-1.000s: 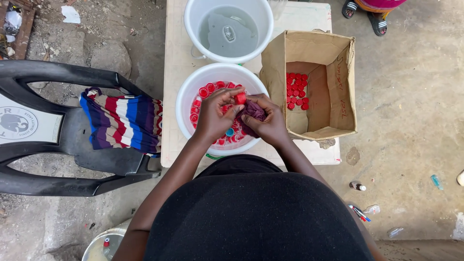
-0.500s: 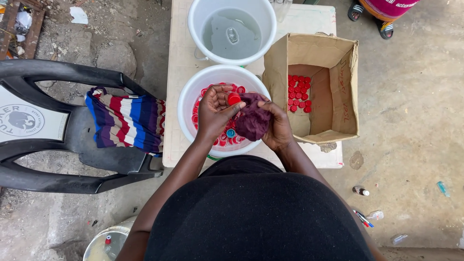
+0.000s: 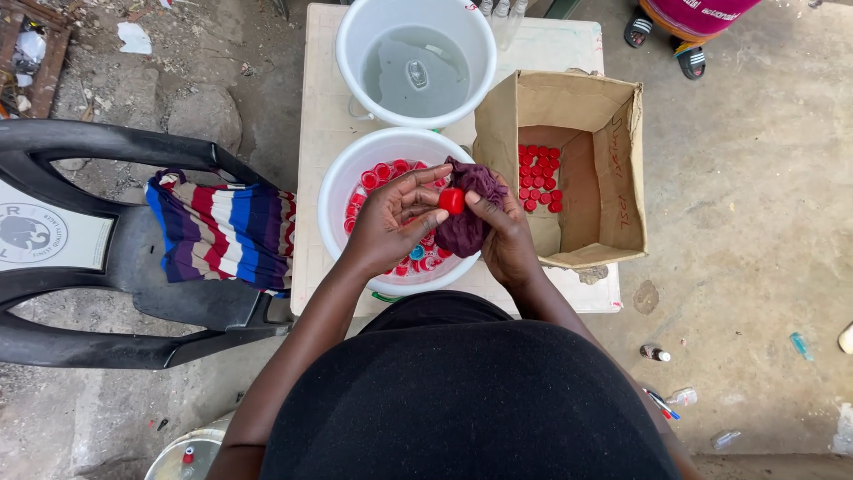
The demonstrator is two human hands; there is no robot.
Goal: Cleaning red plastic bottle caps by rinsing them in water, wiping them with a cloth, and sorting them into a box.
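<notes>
person standing at a pale table (image 3: 320, 116), seen from above. the left hand (image 3: 386, 218) pinches a red cap (image 3: 451, 201) between fingertips, above the near white bowl (image 3: 342, 178). the right hand (image 3: 506, 236) grips a dark purple cloth (image 3: 469, 209) bunched against the cap. the near bowl holds more red caps in water. beyond it stands a white bucket (image 3: 355, 40) of clear water. just right, an open cardboard box (image 3: 613, 169) contains rows of red caps. a striped cloth (image 3: 222, 227) drapes over a black plastic chair (image 3: 107, 142) at left.
</notes>
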